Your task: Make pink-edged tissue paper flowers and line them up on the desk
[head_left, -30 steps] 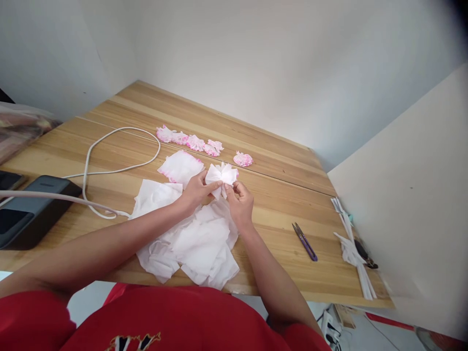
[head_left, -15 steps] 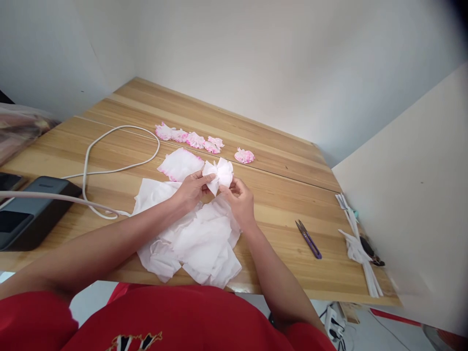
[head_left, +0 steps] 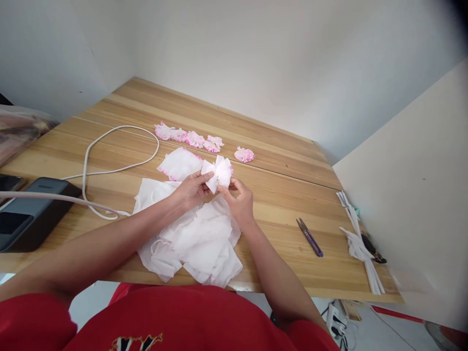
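Between both hands is a gathered white fabric flower (head_left: 221, 171) with a trace of pink at its right edge. My left hand (head_left: 193, 189) pinches its left side between thumb and fingers. My right hand (head_left: 239, 199) grips its lower right edge. Loose white fabric pieces (head_left: 204, 239) lie heaped below my hands. Just beyond my left hand a flat white piece with pink edges (head_left: 179, 164) rests on the table. Farther back several pink-edged gathered flowers (head_left: 195, 140) sit in a row, and a single pink-edged flower (head_left: 244, 154) stands apart to the right.
Purple-handled thread snips (head_left: 310, 238) lie on the wooden table (head_left: 281, 195) at right. White strips (head_left: 360, 243) lie along the right edge. At left are a dark grey device (head_left: 40, 209) and a looped white cable (head_left: 86, 165). Walls rise behind and to the right.
My hands and the white flower have shifted very slightly upward. A bit of pink now shows at the flower's right edge. Both hands keep their hold.
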The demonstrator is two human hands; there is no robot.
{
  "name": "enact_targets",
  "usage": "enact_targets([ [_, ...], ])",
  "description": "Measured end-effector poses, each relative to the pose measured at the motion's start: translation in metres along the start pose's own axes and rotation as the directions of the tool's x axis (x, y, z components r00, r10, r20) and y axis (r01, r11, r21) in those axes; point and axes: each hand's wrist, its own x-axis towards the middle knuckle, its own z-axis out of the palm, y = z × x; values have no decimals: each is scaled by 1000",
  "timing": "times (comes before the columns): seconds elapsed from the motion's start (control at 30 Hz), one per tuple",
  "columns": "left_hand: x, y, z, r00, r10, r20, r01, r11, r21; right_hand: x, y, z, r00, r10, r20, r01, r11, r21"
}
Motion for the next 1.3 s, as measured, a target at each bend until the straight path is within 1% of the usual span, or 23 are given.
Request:
enact_targets([
  [0.03,0,0,0,1000,-2,2,2,1000,2,1,2,0,1000,1,-15,-1,1000,-28],
  [0.1,0,1,0,1000,6,7,-6,1000,10,5,7,-4,998,30,-51,-31,999,-16],
  [0.23,0,2,0,998,61,24,-63,997,45,15,9,-19,985,110,-137,-94,989,118],
  [0.3,-1,2,0,994,96,50,-100,991,87,18,5,-27,973,135,-188,-102,979,176],
  [0.37,-1,1,-1,989,125,82,-136,982,133,18,0,-31,967,140,-214,-93,972,216],
  [0.47,-1,-2,-2,979,165,117,-186,961,206,15,-4,-32,976,124,-180,-76,965,253],
  [0.63,0,-4,-2,965,227,128,-257,915,310,13,-4,-29,985,152,-77,-127,957,260],
  [0.7,0,-4,-1,961,243,130,-274,902,333,12,-4,-29,988,143,-57,-126,966,225],
  [0.77,0,-5,1,957,254,140,-287,891,353,11,-5,-28,994,103,-33,-97,982,162],
  [0.87,-1,-8,2,946,270,180,-320,867,382,9,-6,-25,998,62,1,-62,996,64],
  [0.97,-2,-10,2,932,294,212,-359,827,432,7,-3,-19,997,75,-16,-75,997,-6],
  [1.07,-1,-7,3,927,329,181,-374,762,529,5,0,-13,998,53,-33,-54,998,-35],
  [1.1,0,-5,5,927,338,164,-370,751,547,5,1,-12,998,46,-41,-47,999,-25],
  [1.17,1,0,9,931,339,137,-358,765,536,5,2,-11,996,66,-67,-63,997,39],
  [1.23,3,3,14,937,328,118,-342,799,495,7,2,-11,988,131,-80,-117,981,155],
  [1.3,5,4,18,944,309,114,-325,823,465,9,0,-13,978,197,-65,-176,952,250],
])
